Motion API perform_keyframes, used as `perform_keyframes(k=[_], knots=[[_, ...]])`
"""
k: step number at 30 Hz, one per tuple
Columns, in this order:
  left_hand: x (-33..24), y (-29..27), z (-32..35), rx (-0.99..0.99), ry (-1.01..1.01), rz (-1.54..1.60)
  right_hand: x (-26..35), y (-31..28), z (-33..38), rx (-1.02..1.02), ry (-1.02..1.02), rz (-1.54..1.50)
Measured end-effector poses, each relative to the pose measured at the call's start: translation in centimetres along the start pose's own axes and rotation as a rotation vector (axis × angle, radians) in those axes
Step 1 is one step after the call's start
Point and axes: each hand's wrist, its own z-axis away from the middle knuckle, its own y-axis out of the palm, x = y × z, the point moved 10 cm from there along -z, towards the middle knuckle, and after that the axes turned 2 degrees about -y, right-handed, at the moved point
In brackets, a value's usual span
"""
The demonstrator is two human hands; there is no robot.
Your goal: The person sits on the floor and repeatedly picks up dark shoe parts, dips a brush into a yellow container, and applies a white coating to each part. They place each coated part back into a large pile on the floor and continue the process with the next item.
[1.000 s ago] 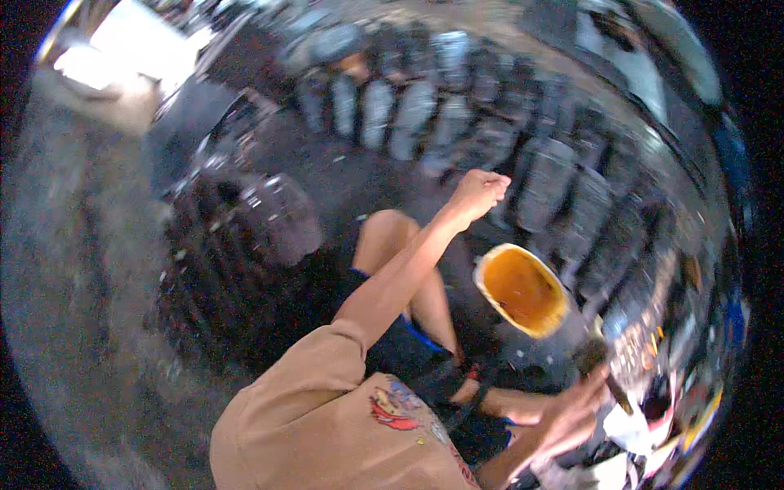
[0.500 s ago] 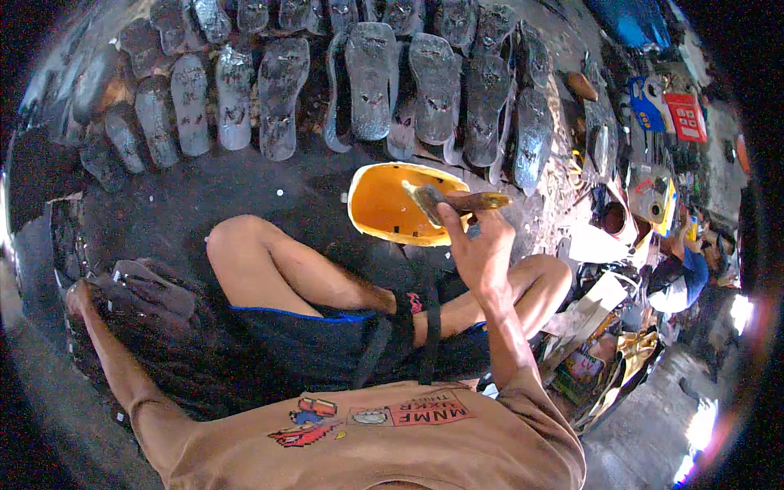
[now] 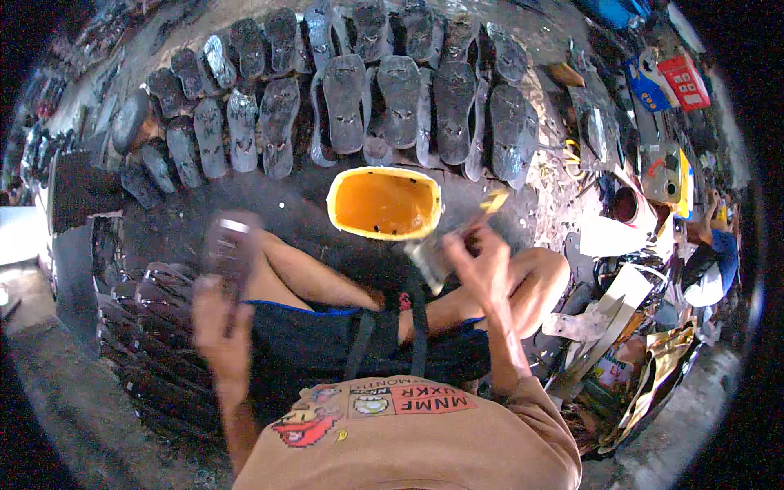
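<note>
A yellow tub [image 3: 384,202] sits on the floor before the knees, holding orange-brown liquid with dark specks. The right hand [image 3: 482,260] grips a brush [image 3: 457,238] beside the tub's rim, bristles blurred. The left hand [image 3: 219,314], fingers curled, holds a dark sandal sole [image 3: 231,249], smeared by motion.

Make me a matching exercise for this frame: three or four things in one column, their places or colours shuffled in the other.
Things:
1. left hand
2. right hand
3. yellow tub
4. row of dark soles

Places:
A. laid out at the far edge of the floor
B. on the floor before the knees, orange inside
C. holding a brush near the tub
D. holding a dark sole

Pairs: 1-D, 2-C, 3-B, 4-A
</note>
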Motion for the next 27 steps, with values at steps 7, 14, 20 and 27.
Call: perform_keyframes(k=[7, 14, 20, 27], knots=[[-3.3, 6.5, 1.3, 0.160, -0.084, 0.363, -0.8, -5.3, -2.1, -0.307, 0.014, -1.138], [-11.3, 14.8, 2.7, 0.636, -0.659, 2.045, 16.2, 5.9, 4.2, 0.199, -0.943, -0.159], [-9.5, 15.6, 4.4, 0.797, -0.429, 1.963, 18.3, 1.5, 1.8, -0.167, -0.854, -0.189], [-9.0, 15.5, 4.5, 0.764, -0.605, 1.813, 17.8, -3.8, -0.9, -0.279, -0.601, -0.280]])
